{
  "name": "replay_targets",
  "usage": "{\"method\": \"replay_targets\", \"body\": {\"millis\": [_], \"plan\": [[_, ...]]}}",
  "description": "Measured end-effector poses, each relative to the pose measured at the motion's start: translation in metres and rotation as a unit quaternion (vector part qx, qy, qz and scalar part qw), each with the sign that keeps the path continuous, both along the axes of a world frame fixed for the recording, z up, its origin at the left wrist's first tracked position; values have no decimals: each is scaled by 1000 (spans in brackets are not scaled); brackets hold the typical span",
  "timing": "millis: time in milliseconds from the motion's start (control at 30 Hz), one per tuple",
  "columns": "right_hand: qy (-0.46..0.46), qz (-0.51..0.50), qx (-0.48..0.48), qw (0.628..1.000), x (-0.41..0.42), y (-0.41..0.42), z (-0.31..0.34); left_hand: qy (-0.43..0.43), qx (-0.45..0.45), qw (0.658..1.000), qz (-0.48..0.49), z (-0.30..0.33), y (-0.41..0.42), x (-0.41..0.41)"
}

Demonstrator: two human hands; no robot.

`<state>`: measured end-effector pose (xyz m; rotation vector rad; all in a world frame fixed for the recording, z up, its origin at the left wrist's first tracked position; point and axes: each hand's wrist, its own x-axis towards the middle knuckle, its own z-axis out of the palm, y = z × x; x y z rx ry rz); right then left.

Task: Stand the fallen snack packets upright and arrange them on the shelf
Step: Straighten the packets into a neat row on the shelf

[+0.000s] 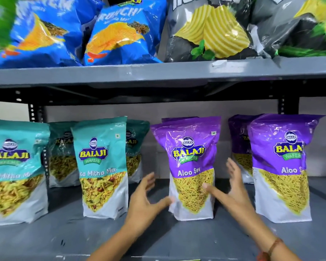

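A purple Aloo Sev packet (190,157) stands upright on the lower grey shelf (64,236). My left hand (145,202) is open just left of its base, thumb near the packet's lower corner. On the other side, my right hand (231,191) has its fingers spread, thumb lying across the packet's yellow front. Neither hand grips the packet. A second purple Aloo Sev packet (282,166) stands to the right, with another behind it (239,147). Teal Khatta Mitha Mix packets (102,166) (15,172) stand upright to the left, more behind them.
The upper shelf (158,72) carries blue chip bags (119,34) and dark grey chip bags (209,31) leaning upright. Black slotted uprights (288,108) frame the back. A gap lies between the teal and purple packets.
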<state>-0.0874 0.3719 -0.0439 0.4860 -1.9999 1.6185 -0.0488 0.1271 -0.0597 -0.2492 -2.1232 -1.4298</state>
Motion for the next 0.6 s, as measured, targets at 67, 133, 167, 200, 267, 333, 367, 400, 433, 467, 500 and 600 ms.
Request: {"method": "replay_targets", "body": {"millis": [67,133,167,200,267,333,367,400,433,467,500,600], "plan": [[105,-60,-13,993,20,-11,9,120,24,990,74,13,-14,18],[183,-80,-4,980,40,-34,23,218,22,963,155,27,-32,32],[204,-68,3,977,48,-49,30,245,30,951,186,32,-45,35],[205,-37,4,978,55,-65,35,254,44,944,207,35,-59,37],[164,56,3,985,65,-103,42,232,70,943,227,35,-94,41],[102,128,20,986,63,-137,43,171,82,958,214,28,-127,41],[67,146,35,986,57,-151,39,125,88,970,190,24,-140,41],[30,155,46,986,49,-168,35,75,92,981,153,20,-156,40],[-10,163,54,985,41,-185,30,21,91,989,110,17,-172,37],[-48,169,67,982,33,-200,25,-36,80,993,74,13,-188,33],[-81,174,87,977,24,-211,20,-91,55,993,46,10,-202,29],[-146,181,157,960,6,-227,1,-202,-40,978,-19,-5,-225,16]]}}
